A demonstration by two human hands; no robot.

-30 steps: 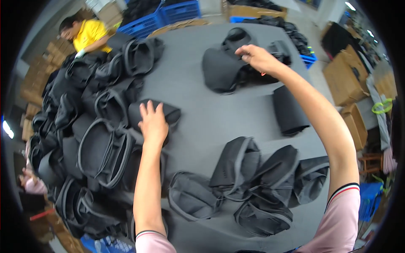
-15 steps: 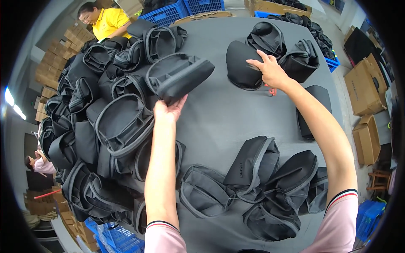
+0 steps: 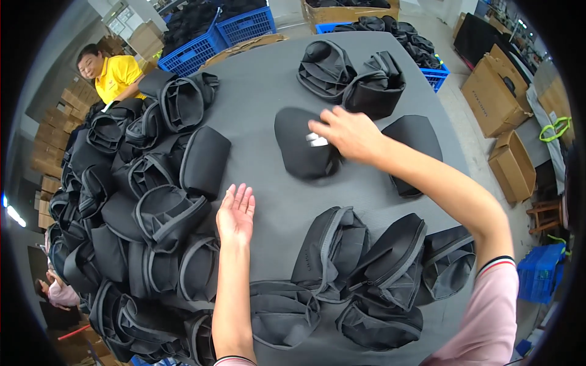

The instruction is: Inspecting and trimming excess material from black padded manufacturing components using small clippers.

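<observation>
My right hand grips the near side of a black fabric case over the middle of the table. Hand and case are both smeared by motion. A small pale patch shows beside the fingertips, too blurred to make out. My left hand lies open, palm up and fingers stretched, with nothing in it. Just beyond its fingers, a black case leans at the edge of the left-hand heap.
Many open black cases crowd the table's left side. More cases lie near right, and two stand at the far end. One case lies at right. Blue crates and cartons surround the table. A person in yellow stands far left.
My left hand has let go of a case, which now rests against the left heap. My right hand has drawn another case nearer, away from the far pair. The view has shifted.
</observation>
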